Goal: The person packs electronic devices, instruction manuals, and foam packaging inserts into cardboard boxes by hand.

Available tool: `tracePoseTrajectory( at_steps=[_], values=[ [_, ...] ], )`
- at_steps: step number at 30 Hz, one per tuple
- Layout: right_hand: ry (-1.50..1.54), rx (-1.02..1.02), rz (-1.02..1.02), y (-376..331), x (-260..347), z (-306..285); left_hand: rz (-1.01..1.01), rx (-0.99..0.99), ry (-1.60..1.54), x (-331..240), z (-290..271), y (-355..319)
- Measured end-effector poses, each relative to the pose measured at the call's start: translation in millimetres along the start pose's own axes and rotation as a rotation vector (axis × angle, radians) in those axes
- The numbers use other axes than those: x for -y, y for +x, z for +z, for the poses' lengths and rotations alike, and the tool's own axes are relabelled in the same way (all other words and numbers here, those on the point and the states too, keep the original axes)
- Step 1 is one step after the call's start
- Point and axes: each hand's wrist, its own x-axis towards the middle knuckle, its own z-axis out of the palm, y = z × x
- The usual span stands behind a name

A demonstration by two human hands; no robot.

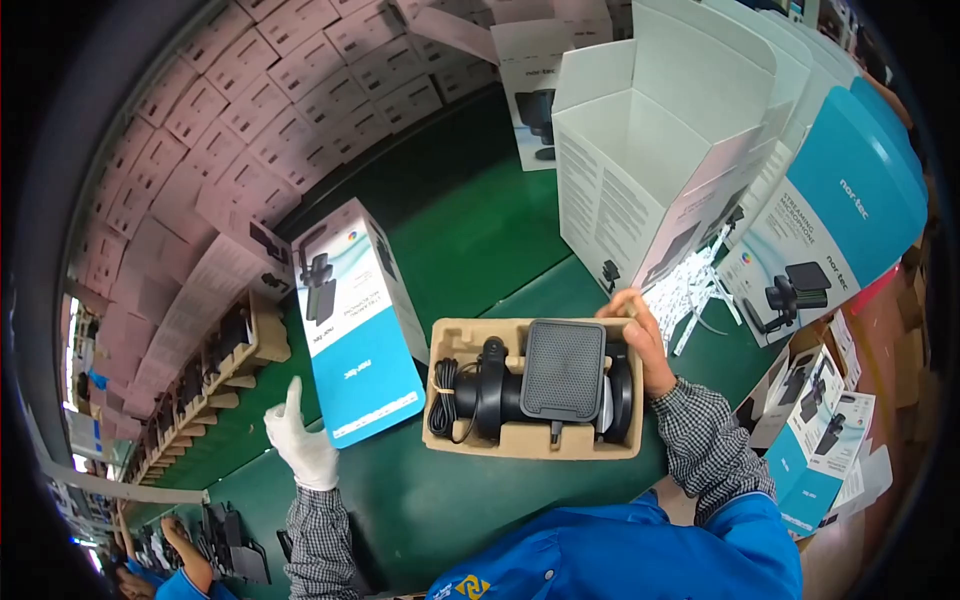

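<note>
A brown moulded pulp tray [480, 443] rests on the green bench in front of me. In it lie a black microphone with a square mesh grille [563, 370], a round black stand part [491, 390] and a coiled black cable [443, 400]. My right hand [648, 345] is bare and closed round the tray's right end, fingers over its rim. My left hand [304, 447], in a white glove, is beside the near left corner of a blue and white microphone box [365, 370]. Its thumb stands out apart; the other fingers are partly hidden.
An open white carton [610, 150] and flattened blue-white boxes [830, 210] stand at the far right. White shredded paper [690, 300] lies beside them. Stacked white boxes [300, 90] line the back left. Filled pulp trays [205, 390] form a row on the left; co-workers sit at lower left.
</note>
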Motion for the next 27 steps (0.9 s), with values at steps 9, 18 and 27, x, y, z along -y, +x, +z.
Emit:
tracePoseTrajectory(
  at_steps=[9,18,27],
  values=[
    [0.262,0.052,0.016,-10.3,21.9,28.4,1.25,-0.007,-0.031,-55.5,-38.5,76.2],
    [0.188,-0.153,-0.265,-105.7,72.2,-12.9,0.655,0.042,-0.587,-120.6,-35.0,11.9],
    [0.07,-0.311,-0.214,-141.5,82.8,-89.7,0.452,-0.004,-0.731,-210.6,37.3,-81.4]
  ],
)
